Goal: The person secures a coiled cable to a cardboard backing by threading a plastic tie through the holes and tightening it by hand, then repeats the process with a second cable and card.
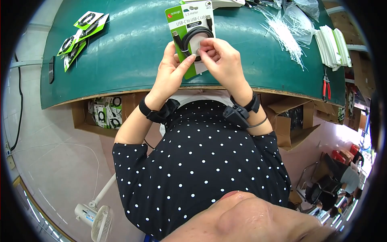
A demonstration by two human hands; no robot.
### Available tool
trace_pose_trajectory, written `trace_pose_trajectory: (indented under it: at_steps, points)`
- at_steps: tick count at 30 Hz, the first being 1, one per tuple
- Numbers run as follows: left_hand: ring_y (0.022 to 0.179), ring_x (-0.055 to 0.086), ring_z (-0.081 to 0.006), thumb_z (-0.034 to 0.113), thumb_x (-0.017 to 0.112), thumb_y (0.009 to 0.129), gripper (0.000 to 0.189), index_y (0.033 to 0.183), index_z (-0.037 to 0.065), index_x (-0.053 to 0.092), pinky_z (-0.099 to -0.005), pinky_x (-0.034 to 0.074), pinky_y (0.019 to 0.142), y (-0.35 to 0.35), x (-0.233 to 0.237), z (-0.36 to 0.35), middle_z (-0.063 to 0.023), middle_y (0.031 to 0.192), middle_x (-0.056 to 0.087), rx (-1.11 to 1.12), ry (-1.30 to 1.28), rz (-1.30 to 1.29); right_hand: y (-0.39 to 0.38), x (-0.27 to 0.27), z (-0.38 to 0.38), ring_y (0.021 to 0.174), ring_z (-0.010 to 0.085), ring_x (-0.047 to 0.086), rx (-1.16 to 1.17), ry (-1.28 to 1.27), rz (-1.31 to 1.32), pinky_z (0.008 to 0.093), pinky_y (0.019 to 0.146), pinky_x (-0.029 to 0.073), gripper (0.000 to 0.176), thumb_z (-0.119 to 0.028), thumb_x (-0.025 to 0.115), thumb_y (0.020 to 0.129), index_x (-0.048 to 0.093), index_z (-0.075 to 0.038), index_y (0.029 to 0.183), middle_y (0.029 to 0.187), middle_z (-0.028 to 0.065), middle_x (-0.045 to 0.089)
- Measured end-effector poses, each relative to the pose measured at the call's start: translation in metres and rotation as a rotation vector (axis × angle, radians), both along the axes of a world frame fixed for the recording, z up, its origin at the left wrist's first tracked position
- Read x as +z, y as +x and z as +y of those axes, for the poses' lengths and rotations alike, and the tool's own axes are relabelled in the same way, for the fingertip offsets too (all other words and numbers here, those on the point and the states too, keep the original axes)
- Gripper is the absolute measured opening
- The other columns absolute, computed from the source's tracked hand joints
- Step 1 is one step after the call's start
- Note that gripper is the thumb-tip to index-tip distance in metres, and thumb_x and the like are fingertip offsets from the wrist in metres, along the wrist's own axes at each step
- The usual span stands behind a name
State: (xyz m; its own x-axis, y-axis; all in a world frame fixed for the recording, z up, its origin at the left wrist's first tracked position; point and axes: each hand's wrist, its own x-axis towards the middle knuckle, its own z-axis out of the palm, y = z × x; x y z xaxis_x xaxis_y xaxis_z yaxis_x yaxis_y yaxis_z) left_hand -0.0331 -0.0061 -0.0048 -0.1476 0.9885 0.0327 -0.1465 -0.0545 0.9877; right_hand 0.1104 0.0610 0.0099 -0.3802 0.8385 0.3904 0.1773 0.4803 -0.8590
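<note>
A green and white cardboard backing card (pixel 177 25) labelled "USB-C to USB-C cable" stands tilted at the front of the table. A coiled black USB-C cable (pixel 188 35) lies against its face, both plugs near the card's sides. My left hand (pixel 171 70) grips the card's lower left edge, thumb on the front by the cable. My right hand (pixel 221 60) is at the coil's lower right, thumb and fingertips pinched together. Whatever sits between those fingertips is too small to make out.
On the green table (pixel 121 52), finished cable cards (pixel 82 36) lie at left. White zip ties (pixel 284 36) spread at right, beside stacked blank cards (pixel 331 47). Red-handled pliers (pixel 326 86) hang at the edge. Cardboard boxes (pixel 292 121) stand below. A fan (pixel 94 220) is at lower left.
</note>
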Motion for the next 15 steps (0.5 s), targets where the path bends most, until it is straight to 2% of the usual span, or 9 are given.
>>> trace_pose_trajectory:
  at_steps: [1, 4, 5, 8, 15]
  points:
    - [0.096, 0.059, -0.0140, 0.010, 0.056, 0.092, 0.042, 0.129, 0.008, 0.035, -0.0280, 0.049, 0.080, -0.001, 0.000, -0.001, -0.0098, 0.107, 0.061, -0.006, -0.012, 0.003, 0.003, -0.001, 0.003, 0.065, 0.0111, 0.062, 0.001, -0.002, -0.001, 0.0220, 0.058, 0.049, 0.016, 0.001, 0.066, 0.076, 0.063, 0.001, 0.092, 0.079, 0.0064, 0.061]
    - [0.094, 0.059, -0.0134, 0.013, 0.055, 0.092, 0.043, 0.129, 0.008, 0.034, -0.0262, 0.049, 0.078, -0.001, 0.006, -0.002, -0.0094, 0.106, 0.061, -0.022, -0.061, -0.021, 0.014, -0.002, 0.013, 0.070, 0.0094, 0.062, 0.179, 0.220, -0.088, 0.0202, 0.060, 0.049, 0.016, 0.003, 0.063, 0.081, 0.062, 0.002, 0.097, 0.084, 0.0055, 0.061]
    - [0.093, 0.059, -0.0130, 0.014, 0.055, 0.093, 0.043, 0.129, 0.007, 0.033, -0.0253, 0.049, 0.076, -0.001, 0.008, -0.003, -0.0092, 0.105, 0.061, -0.031, -0.082, -0.034, 0.015, 0.000, 0.012, 0.070, 0.0094, 0.062, 0.181, 0.217, -0.091, 0.0202, 0.060, 0.049, 0.016, 0.003, 0.063, 0.081, 0.062, 0.002, 0.097, 0.084, 0.0055, 0.061]
    - [0.092, 0.060, -0.0123, 0.017, 0.055, 0.093, 0.044, 0.130, 0.007, 0.032, -0.0238, 0.049, 0.074, -0.004, 0.012, -0.003, -0.0087, 0.105, 0.061, -0.060, -0.188, -0.054, 0.015, 0.009, 0.013, 0.073, 0.0098, 0.062, 0.218, 0.020, 0.123, 0.0199, 0.061, 0.049, 0.012, 0.005, 0.061, 0.083, 0.063, 0.003, 0.095, 0.087, 0.0060, 0.061]
    - [0.088, 0.060, -0.0103, 0.021, 0.054, 0.093, 0.047, 0.132, 0.008, 0.030, -0.0214, 0.048, 0.067, -0.003, 0.022, -0.003, -0.0077, 0.106, 0.059, -0.065, -0.232, -0.138, 0.019, 0.020, 0.008, 0.079, 0.0153, 0.063, 0.328, -0.036, 0.312, 0.0237, 0.066, 0.052, 0.011, 0.008, 0.058, 0.084, 0.062, 0.005, 0.094, 0.090, 0.0102, 0.060]
